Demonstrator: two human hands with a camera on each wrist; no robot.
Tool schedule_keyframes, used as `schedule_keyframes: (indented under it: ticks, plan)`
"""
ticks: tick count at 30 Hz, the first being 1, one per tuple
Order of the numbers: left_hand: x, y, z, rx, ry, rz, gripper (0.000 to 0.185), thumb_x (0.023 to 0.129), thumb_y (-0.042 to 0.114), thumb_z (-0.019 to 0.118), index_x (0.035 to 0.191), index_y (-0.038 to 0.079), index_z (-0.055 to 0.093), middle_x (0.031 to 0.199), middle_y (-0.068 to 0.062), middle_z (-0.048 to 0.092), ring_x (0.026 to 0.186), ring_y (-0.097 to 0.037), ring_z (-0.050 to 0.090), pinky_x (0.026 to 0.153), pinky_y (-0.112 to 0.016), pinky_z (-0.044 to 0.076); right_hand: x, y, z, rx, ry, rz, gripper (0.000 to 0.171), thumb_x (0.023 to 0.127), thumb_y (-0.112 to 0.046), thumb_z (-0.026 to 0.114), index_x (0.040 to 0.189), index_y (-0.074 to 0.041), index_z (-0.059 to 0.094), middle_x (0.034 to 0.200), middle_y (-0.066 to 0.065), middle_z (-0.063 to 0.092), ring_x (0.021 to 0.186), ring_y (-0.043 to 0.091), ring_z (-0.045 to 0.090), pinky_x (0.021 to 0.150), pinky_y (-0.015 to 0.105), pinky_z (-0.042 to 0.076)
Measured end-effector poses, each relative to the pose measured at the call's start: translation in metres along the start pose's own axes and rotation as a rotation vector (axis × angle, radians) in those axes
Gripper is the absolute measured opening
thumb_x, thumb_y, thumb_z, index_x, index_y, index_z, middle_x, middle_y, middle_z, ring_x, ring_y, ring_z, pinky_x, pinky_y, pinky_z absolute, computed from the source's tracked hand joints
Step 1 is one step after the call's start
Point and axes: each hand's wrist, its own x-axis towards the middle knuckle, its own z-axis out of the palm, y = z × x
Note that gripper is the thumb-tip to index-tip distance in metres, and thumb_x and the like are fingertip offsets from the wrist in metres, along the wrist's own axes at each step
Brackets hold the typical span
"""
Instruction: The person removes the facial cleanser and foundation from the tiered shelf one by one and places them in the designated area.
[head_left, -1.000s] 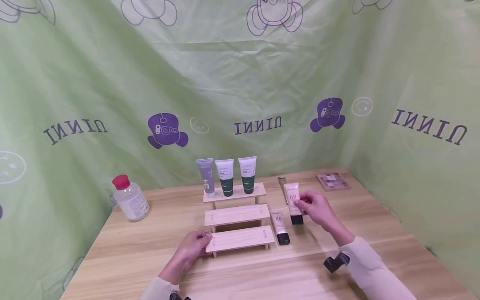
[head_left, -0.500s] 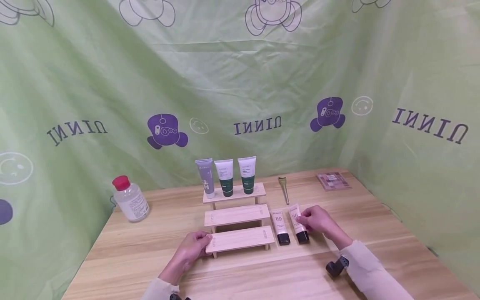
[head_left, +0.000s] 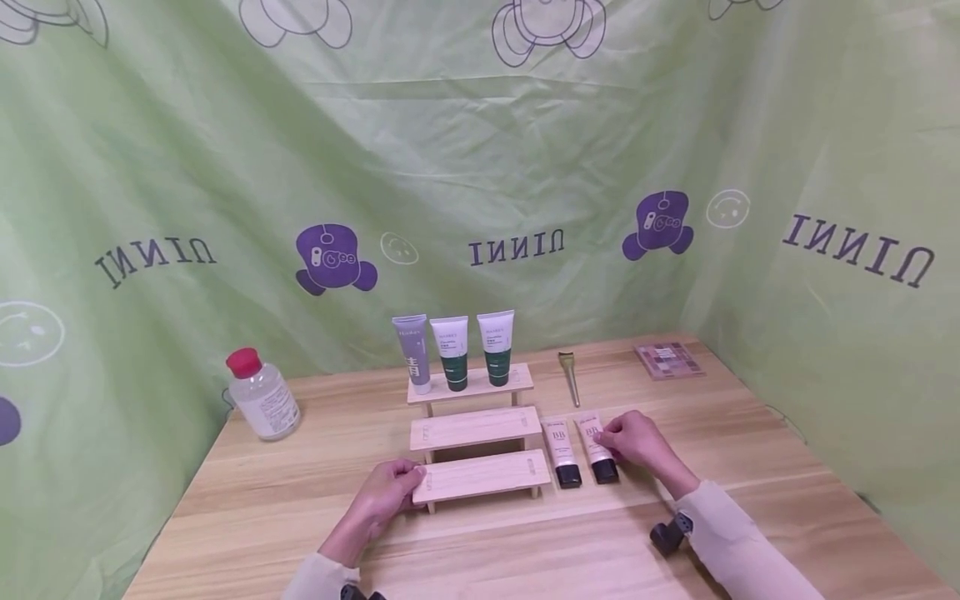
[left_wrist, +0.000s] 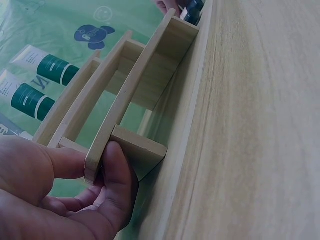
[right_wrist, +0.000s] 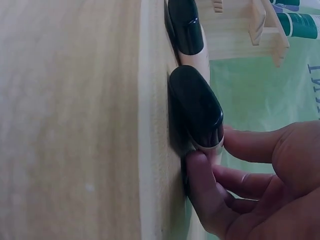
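Two beige BB cream tubes with black caps lie side by side on the wooden table point(head_left: 525, 542), right of a three-step wooden rack point(head_left: 480, 477). My right hand point(head_left: 628, 440) pinches the right tube point(head_left: 597, 446) between thumb and fingers; in the right wrist view its black cap point(right_wrist: 197, 107) lies on the table with my fingers point(right_wrist: 207, 195) around the body. The left tube point(head_left: 562, 450) lies free. My left hand point(head_left: 390, 490) grips the left end of the rack's lowest step point(left_wrist: 127, 145), thumb below and finger above. Three tubes point(head_left: 453, 352) stand on the top step.
A clear bottle with a red cap point(head_left: 258, 396) stands at the back left. A gold-handled brush point(head_left: 570, 375) and an eyeshadow palette point(head_left: 669, 360) lie at the back right. A green printed cloth point(head_left: 480, 167) surrounds the table on three sides.
My right hand lowered the right BB tube from upright in the air to flat on the table beside the other tube. The left hand stayed on the rack.
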Motion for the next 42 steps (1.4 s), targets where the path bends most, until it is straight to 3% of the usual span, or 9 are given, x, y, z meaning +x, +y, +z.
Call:
schedule_keyframes:
  ticks: [11,14,16,21,26,31,42]
  plan:
    - [-0.001,0.002,-0.003,-0.006,0.014,0.003,0.028,0.099,0.008,0.052,0.111,-0.017,0.055,0.092,-0.013,0.064,0.078,-0.015,0.064,0.07,-0.029,0.057,0.002,-0.004,-0.004,-0.032,0.028,-0.013,0.021,0.087,-0.015,0.07,0.09,0.005,0.072,0.068,0.004,0.063,0.062,0.017,0.055,0.057,0.027,0.046]
    - [-0.001,0.002,-0.004,-0.003,0.017,0.003,0.028,0.098,0.007,0.052,0.112,-0.017,0.055,0.092,-0.013,0.064,0.078,-0.015,0.064,0.07,-0.029,0.057,0.006,-0.013,-0.009,-0.043,0.063,-0.025,0.024,0.09,-0.018,0.067,0.096,0.005,0.071,0.077,0.009,0.067,0.067,0.019,0.058,0.06,0.03,0.05]
    - [-0.002,0.002,-0.006,-0.003,0.018,0.004,0.029,0.099,0.007,0.051,0.112,-0.018,0.054,0.092,-0.013,0.064,0.078,-0.015,0.064,0.07,-0.029,0.057,0.01,-0.024,-0.012,-0.031,0.109,-0.078,0.028,0.092,-0.019,0.065,0.103,0.006,0.069,0.086,0.015,0.069,0.071,0.022,0.062,0.064,0.034,0.054]
    - [-0.003,-0.002,-0.007,0.004,0.015,0.007,0.031,0.099,0.009,0.053,0.113,-0.018,0.055,0.092,-0.012,0.065,0.077,-0.015,0.064,0.069,-0.029,0.057,0.021,-0.071,-0.011,0.078,0.195,-0.311,0.038,0.094,-0.022,0.065,0.119,0.006,0.062,0.105,0.02,0.068,0.09,0.029,0.066,0.079,0.042,0.057]
    - [-0.005,-0.003,-0.006,0.019,0.019,-0.006,0.031,0.098,0.011,0.054,0.113,-0.016,0.056,0.09,-0.011,0.066,0.075,-0.015,0.063,0.067,-0.028,0.056,0.034,-0.116,0.001,0.252,0.136,-0.455,0.049,0.092,-0.025,0.068,0.129,0.004,0.056,0.116,0.02,0.065,0.105,0.032,0.063,0.089,0.043,0.054]
    - [-0.003,-0.002,-0.005,0.032,0.022,-0.002,0.031,0.098,0.011,0.054,0.113,-0.016,0.057,0.089,-0.011,0.066,0.075,-0.015,0.063,0.066,-0.027,0.056,0.051,-0.138,0.015,0.415,0.074,-0.457,0.055,0.089,-0.027,0.072,0.133,0.001,0.054,0.122,0.018,0.063,0.112,0.032,0.06,0.097,0.046,0.05]
    - [-0.002,0.001,-0.003,0.019,0.01,0.0,0.028,0.097,0.01,0.055,0.11,-0.015,0.058,0.088,-0.01,0.065,0.074,-0.014,0.063,0.066,-0.027,0.056,0.051,-0.15,0.027,0.466,0.087,-0.417,0.041,0.087,-0.012,0.072,0.122,0.003,0.058,0.117,0.021,0.063,0.108,0.035,0.063,0.091,0.041,0.055]
